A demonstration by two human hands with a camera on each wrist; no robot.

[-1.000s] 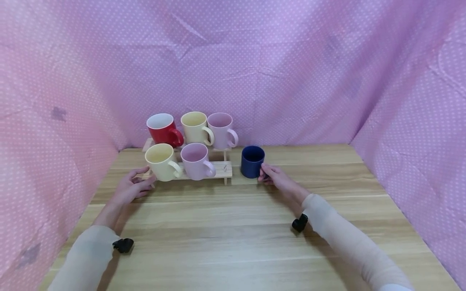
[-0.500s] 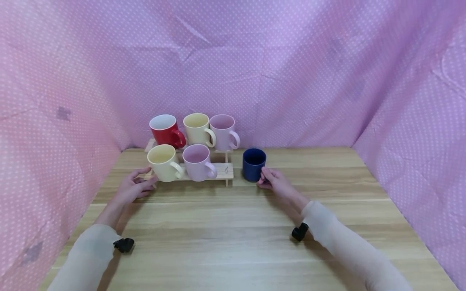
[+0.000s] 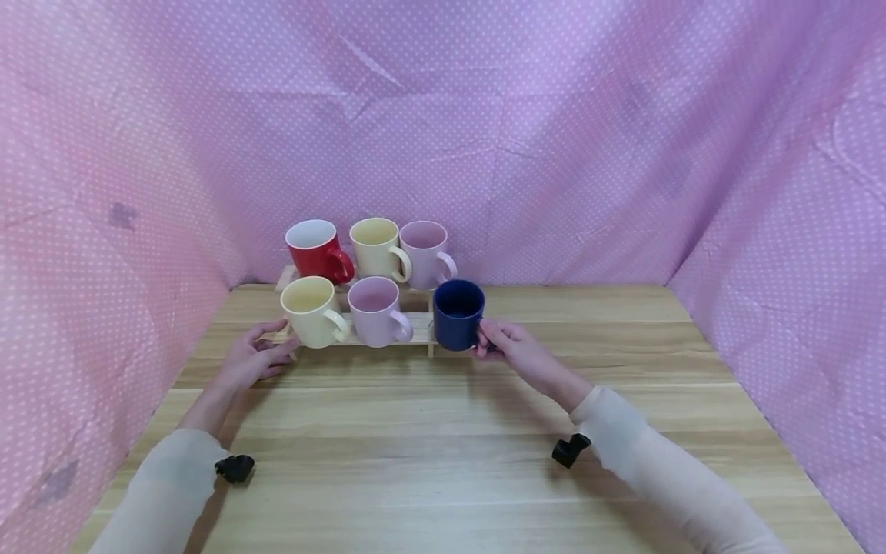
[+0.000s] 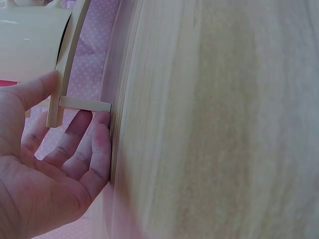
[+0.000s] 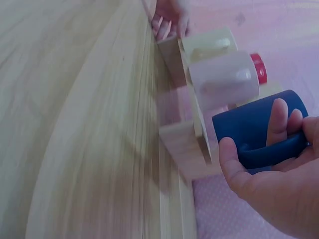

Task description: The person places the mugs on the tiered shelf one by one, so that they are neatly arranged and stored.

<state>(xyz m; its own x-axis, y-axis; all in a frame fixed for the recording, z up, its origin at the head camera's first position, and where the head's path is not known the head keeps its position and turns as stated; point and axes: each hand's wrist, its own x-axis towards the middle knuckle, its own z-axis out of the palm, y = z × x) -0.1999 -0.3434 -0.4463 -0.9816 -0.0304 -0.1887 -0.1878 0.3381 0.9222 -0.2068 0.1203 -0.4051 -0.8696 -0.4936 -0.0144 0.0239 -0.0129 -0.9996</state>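
A two-tier wooden rack stands on the table. My left hand grips its front left end; in the left wrist view, the thumb is at the shelf board and the curled fingers are at the leg. My right hand holds a dark blue mug by its handle. The mug is upright over the right end of the lower shelf, with a narrow gap visible beneath it in the right wrist view. A yellow mug and a pink mug stand on that shelf.
On the upper tier stand a red mug with white inside, another yellow mug and another pink mug. Mug handles point right. A pink dotted cloth hangs behind and beside the wooden table.
My right hand has lifted the blue mug from the table and moved it left, over the lower shelf's right end. My left hand stays at the rack's left end.
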